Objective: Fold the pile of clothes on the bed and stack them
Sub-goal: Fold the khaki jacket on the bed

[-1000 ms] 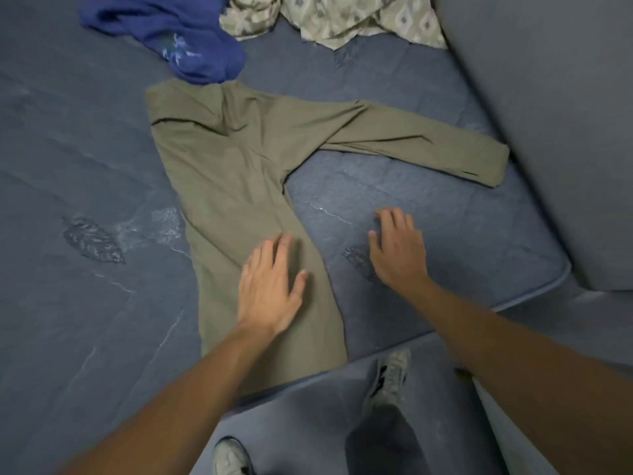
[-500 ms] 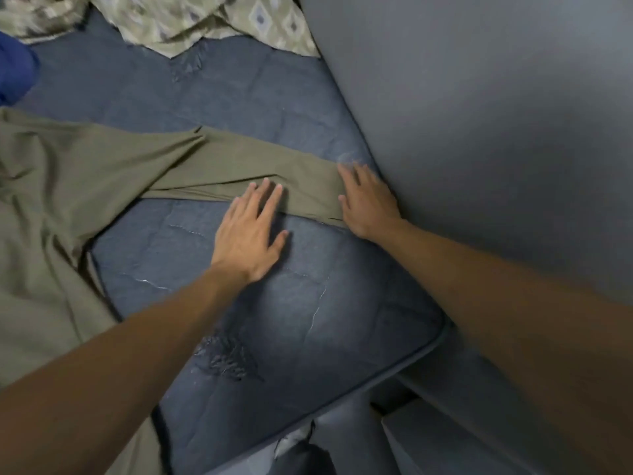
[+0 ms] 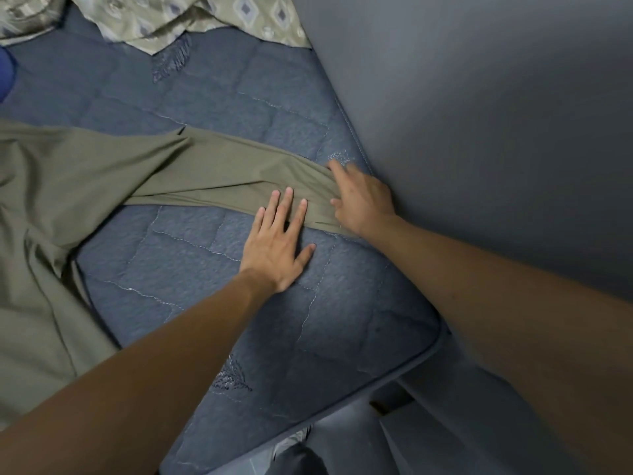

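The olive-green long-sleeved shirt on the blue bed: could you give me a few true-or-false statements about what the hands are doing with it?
1. The left hand lies flat with fingertips on the sleeve of the olive-green long-sleeved shirt. True.
2. The right hand is at the shirt's collar. False: it grips the sleeve's cuff end.
3. The shirt is already folded into a neat square. False: it lies spread on the quilted blue mattress.
4. A diamond-patterned beige cloth lies at the far edge. True.
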Available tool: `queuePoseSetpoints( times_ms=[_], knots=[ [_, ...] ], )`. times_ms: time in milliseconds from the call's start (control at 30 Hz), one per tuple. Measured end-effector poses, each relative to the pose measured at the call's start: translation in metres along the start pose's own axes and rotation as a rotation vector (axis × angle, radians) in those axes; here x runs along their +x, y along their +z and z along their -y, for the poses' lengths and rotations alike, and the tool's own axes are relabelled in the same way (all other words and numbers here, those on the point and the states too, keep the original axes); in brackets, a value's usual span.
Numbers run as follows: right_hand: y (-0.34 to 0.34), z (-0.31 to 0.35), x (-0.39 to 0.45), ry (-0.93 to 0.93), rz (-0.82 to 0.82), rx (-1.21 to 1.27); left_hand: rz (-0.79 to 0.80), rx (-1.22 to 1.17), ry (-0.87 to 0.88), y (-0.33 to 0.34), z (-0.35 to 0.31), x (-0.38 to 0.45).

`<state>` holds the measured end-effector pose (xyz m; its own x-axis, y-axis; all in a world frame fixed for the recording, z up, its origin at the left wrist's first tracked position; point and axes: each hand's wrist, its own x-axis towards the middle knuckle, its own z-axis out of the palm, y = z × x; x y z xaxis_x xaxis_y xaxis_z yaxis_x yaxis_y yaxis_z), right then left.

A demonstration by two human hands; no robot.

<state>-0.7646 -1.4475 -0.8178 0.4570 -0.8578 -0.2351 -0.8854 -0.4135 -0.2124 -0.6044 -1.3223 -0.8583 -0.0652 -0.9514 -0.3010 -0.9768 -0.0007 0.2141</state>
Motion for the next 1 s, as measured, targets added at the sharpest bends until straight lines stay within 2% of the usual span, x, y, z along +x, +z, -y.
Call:
queuePoseSetpoints(
  times_ms=[133, 267, 367, 533, 667, 733, 867, 1000],
  knots=[
    [-0.007, 0.002, -0.008, -0.045, -0.002, 0.078, -0.014, -0.086, -0.012, -0.003, 0.001, -0.006],
    [-0.014, 0.008, -0.011, -0.044, 0.019, 0.465, -0.037, -0.179, -0.029, -0.007, 0.010, -0.018],
    [-0.021, 0.022, -0.002, 0.038, 0.042, 0.629, -0.052, -0.476, -0.077, -0.015, 0.016, -0.029],
    [-0.040, 0.067, 0.009, 0.242, 0.196, 0.940, -0.032, -1.111, -0.317, -0.030, 0.021, -0.038],
    [-0.043, 0.099, 0.018, 0.307, 0.304, 1.086, -0.177, -1.277, -0.380, -0.036, 0.027, -0.032],
    [-0.036, 0.108, 0.023, 0.253, 0.289, 1.013, -0.278, -1.282, -0.444, -0.032, 0.037, -0.026],
    [-0.020, 0.108, 0.039, 0.027, 0.089, 0.497, -0.342, -1.264, -0.533, -0.028, 0.064, -0.016],
    [-0.009, 0.106, 0.054, -0.073, 0.086, 0.242, -0.354, -1.261, -0.514, -0.036, 0.097, -0.015]
  ],
)
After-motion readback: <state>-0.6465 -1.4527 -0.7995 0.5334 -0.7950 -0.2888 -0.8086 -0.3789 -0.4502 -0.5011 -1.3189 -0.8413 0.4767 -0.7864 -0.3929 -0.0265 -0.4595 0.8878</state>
